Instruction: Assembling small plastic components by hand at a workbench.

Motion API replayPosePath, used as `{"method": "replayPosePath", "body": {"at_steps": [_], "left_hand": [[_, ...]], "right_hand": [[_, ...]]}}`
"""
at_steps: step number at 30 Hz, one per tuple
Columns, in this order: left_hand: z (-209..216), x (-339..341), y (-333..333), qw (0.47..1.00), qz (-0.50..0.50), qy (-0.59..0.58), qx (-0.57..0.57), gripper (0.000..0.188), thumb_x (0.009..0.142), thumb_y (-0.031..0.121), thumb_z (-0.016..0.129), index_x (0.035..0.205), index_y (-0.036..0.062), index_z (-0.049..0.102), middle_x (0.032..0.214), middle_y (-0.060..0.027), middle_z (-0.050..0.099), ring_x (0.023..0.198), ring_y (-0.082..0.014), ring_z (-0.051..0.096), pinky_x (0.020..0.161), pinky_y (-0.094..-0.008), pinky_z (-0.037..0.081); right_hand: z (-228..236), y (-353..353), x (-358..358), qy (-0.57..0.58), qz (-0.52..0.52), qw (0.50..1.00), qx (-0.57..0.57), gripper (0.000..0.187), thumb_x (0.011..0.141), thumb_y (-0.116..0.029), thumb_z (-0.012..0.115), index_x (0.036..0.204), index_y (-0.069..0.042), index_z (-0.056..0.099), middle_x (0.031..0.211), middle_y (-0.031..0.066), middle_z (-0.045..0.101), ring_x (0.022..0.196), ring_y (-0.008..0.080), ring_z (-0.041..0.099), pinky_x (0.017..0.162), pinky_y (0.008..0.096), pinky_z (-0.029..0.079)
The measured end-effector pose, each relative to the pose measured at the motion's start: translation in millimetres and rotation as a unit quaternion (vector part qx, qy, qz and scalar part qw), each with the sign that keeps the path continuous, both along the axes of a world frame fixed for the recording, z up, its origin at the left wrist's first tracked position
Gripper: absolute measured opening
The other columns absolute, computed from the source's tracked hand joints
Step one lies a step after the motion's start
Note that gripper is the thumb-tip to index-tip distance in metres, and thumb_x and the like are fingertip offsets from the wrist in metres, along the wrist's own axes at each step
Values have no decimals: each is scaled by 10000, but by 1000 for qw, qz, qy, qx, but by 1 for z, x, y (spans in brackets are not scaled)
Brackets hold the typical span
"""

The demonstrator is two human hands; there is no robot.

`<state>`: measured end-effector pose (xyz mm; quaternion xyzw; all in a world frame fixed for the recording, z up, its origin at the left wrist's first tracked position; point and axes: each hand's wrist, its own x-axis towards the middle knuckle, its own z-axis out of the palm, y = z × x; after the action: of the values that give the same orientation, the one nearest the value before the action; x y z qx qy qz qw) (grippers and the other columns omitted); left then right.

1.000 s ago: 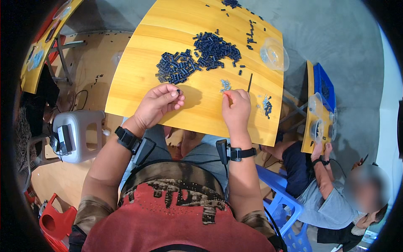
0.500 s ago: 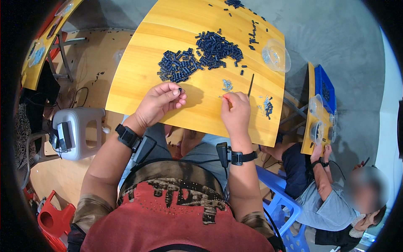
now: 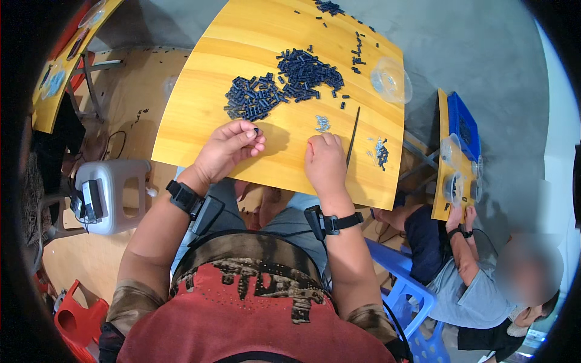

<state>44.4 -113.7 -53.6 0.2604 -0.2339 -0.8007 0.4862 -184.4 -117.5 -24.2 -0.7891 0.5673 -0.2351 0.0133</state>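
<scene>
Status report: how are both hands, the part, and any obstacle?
Left hand pinching small black part. Right hand near silver pieces, grip hidden. Black rod beside right hand.

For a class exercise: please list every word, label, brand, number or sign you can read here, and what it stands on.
Red shirt: dark, letter-like print on the front; wording not copied here.
Black parts: any lettering is too small to read.
Clear tub: no readable text.

Looks like a small-parts workshop, with heaps of tiny black pieces (image 3: 310, 74) on a yellow desk (image 3: 200, 91) and a co-worker (image 3: 469, 296) at another desk (image 3: 443, 118).
</scene>
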Motion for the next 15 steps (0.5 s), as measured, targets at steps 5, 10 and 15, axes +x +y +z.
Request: {"method": "replayPosePath", "body": {"at_steps": [5, 10, 15], "left_hand": [[1, -1, 3, 999, 9, -39, 2, 95, 909, 90, 527, 986, 57, 571, 919, -57, 615, 830, -149, 592, 745, -270, 481], [2, -5, 8, 998, 30, -52, -15, 78, 905, 87, 535, 962, 48, 571, 909, -61, 615, 814, -140, 590, 746, -264, 485], [0, -4, 11, 995, 45, -84, -23, 72, 901, 101, 552, 940, 45, 573, 903, -61, 616, 816, -132, 588, 738, -248, 486]], "right_hand": [[4, -2, 4, 49, 7, 998, 26, 38, 688, -29, 577, 714, -25, 549, 794, 165, 549, 810, 324, 525, 720, 414, 454], [6, 8, 1, -98, -36, 993, 54, 95, 656, -5, 602, 728, -13, 540, 744, 154, 563, 737, 315, 556, 664, 412, 468], [8, 21, 1, -275, -72, 952, 115, 145, 684, -2, 607, 827, 2, 584, 733, 151, 600, 652, 271, 605, 598, 341, 493]]}}
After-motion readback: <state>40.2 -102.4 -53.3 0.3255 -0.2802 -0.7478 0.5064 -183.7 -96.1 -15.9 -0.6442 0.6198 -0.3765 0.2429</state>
